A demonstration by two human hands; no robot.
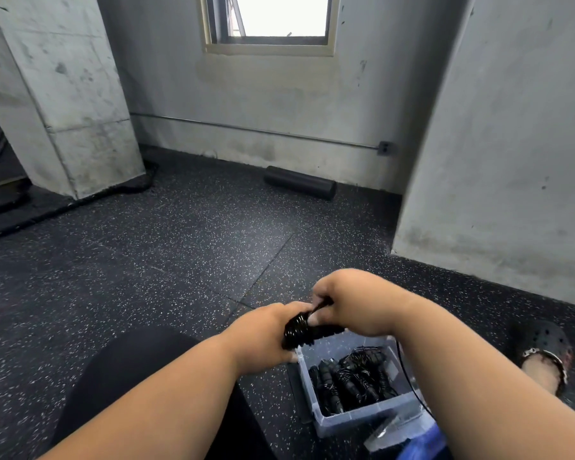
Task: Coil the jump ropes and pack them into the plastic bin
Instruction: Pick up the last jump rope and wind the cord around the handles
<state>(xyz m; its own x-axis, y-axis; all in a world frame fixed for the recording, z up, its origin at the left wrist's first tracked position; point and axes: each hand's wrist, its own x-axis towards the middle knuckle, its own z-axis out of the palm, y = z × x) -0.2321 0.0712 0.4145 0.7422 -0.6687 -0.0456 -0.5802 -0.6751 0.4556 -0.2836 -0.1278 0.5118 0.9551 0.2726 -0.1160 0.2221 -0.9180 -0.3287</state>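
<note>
A black jump rope (301, 330) is wound in tight coils round its handles, held above the far rim of the bin. My left hand (263, 330) grips the coiled bundle from the left. My right hand (352, 300) pinches the rope's thin cord at the top of the bundle. A loose strand of cord (409, 380) hangs down past my right forearm over the bin. The clear plastic bin (356, 421) sits on the floor below my hands and holds several coiled black jump ropes (349, 380).
Dark speckled rubber floor (180, 247) spreads ahead. A black foam roller (299, 182) lies by the back wall under a window. A concrete pillar (63, 94) stands at left and a wall at right. My foot in a dark clog (541, 353) rests right of the bin.
</note>
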